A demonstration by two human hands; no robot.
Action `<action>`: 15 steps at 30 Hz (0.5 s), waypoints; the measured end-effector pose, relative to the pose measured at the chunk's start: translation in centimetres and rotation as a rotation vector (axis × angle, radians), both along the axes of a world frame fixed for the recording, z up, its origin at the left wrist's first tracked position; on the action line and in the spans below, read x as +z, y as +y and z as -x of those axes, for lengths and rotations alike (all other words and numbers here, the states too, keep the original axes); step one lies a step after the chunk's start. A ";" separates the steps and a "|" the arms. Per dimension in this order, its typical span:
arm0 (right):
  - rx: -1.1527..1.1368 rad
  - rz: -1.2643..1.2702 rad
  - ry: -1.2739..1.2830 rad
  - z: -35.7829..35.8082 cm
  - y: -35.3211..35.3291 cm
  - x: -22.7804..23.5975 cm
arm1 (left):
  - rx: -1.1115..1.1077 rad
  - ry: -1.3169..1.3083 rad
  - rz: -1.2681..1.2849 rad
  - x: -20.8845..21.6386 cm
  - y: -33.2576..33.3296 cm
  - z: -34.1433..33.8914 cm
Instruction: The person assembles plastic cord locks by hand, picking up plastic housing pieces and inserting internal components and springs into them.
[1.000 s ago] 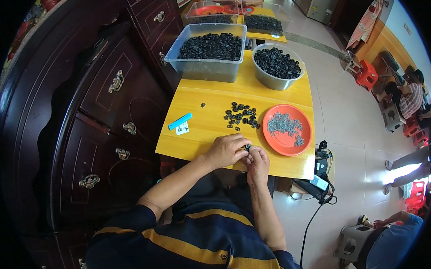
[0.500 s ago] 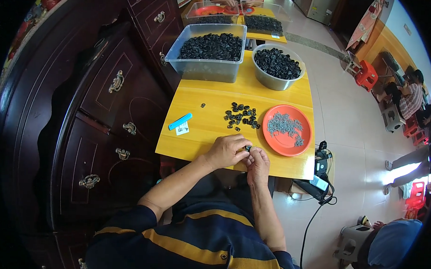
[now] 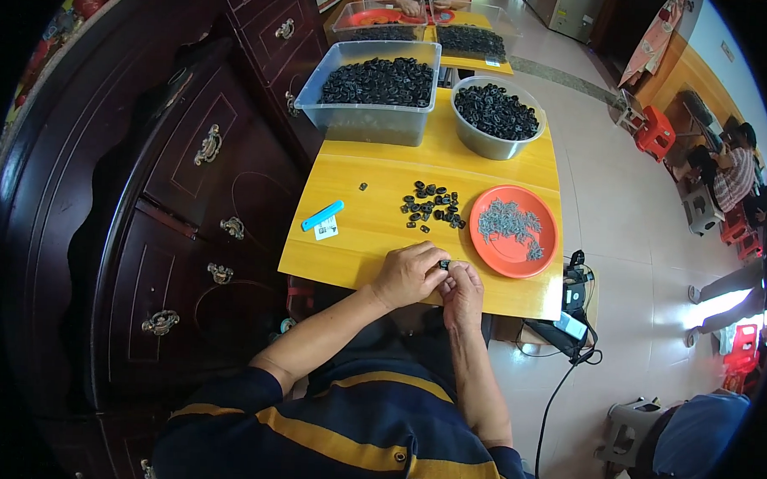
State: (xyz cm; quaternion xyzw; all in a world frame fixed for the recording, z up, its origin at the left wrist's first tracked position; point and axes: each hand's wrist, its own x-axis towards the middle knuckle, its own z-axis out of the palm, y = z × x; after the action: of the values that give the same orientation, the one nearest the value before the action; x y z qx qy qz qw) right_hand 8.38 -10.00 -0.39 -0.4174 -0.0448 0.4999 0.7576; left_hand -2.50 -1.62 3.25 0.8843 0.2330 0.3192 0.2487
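Black and tiny, a small part is sitting pinched between the left hand and right hand, both pressing together at the yellow table's near edge, seemingly keeping the loose pile and orange plate within reach

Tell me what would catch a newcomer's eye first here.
Probably the yellow table with the person's left hand and right hand pinching a small black part together at its near edge. Right of a loose pile of black parts sits an orange plate of small grey pieces. At the far edge stand a clear tub and metal bowl, both heaped with black parts.
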 end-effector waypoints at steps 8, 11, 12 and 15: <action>0.022 -0.028 0.000 -0.1 -0.1 -0.3 | -0.069 -0.010 -0.036 0.2 0.6 -0.1; 0.019 -0.040 0.001 -0.2 -0.1 -0.4 | -0.076 -0.015 -0.039 0.3 0.6 -0.1; 0.026 -0.057 0.005 -0.2 -0.1 -0.4 | -0.078 -0.014 -0.039 0.2 0.7 -0.1; 0.012 -0.038 0.002 -0.1 -0.2 -0.1 | -0.089 -0.038 -0.043 -0.2 0.8 -0.2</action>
State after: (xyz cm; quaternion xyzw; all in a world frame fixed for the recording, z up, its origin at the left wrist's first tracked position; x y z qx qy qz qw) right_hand 8.46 -10.18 -0.51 -0.4020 -0.0559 0.5040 0.7624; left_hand -2.27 -0.77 3.04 0.8927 0.1819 0.3293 0.2481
